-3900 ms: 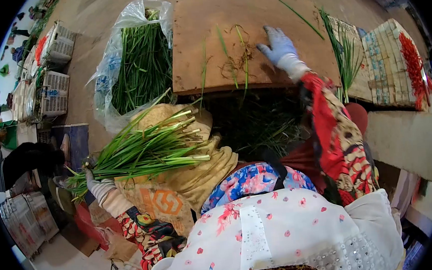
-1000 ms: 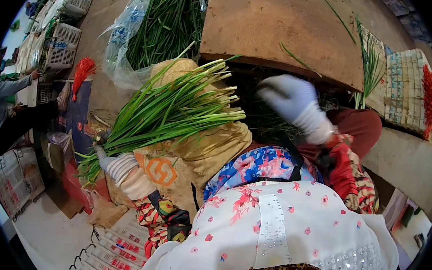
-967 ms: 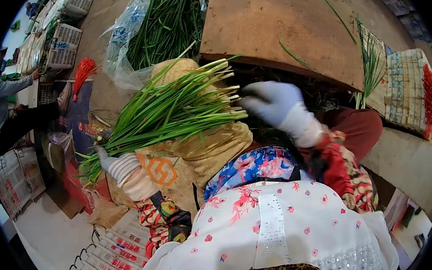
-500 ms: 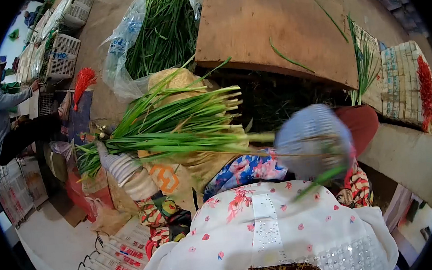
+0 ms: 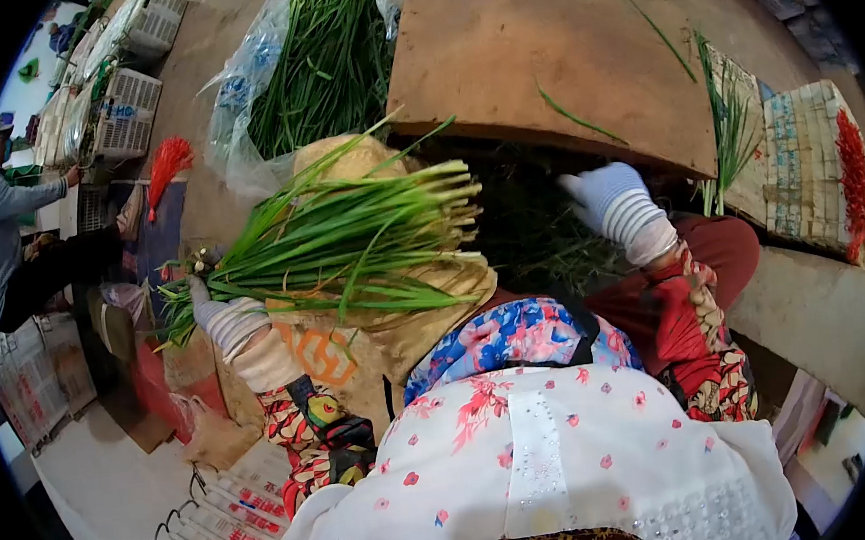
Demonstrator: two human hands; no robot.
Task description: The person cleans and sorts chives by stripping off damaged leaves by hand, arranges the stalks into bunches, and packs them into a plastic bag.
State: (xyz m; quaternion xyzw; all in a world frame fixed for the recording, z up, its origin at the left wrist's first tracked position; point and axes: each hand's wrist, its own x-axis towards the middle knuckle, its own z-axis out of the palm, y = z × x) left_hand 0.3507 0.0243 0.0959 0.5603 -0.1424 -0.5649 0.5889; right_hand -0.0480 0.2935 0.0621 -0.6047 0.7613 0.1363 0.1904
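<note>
My left hand (image 5: pixel 209 304), in a pale glove, is closed around the leafy end of a bunch of Chinese chives (image 5: pixel 350 238). The bunch lies across a tan sack-like cover (image 5: pixel 424 296), with its pale cut ends pointing right. My right hand (image 5: pixel 620 202), gloved in light blue and white, is over the dark gap beside the wooden board. Its fingers reach out to the left, slightly blurred, and nothing shows in them. Loose dark green leaf scraps (image 5: pixel 551 237) lie in the gap below it.
A plastic bag (image 5: pixel 231 113) of more chives stands beyond the bunch. The wooden board (image 5: pixel 547 46) carries a few stray leaves. Red ties (image 5: pixel 856 180) hang by a pale bundle on the right; other red ties (image 5: pixel 168 168) are at left. A person (image 5: pixel 12 214) works at far left near crates.
My right hand has moved forward from close to my body to the gap. The stalk and leaf strands that were at it no longer show there. My left hand keeps its hold on the bunch.
</note>
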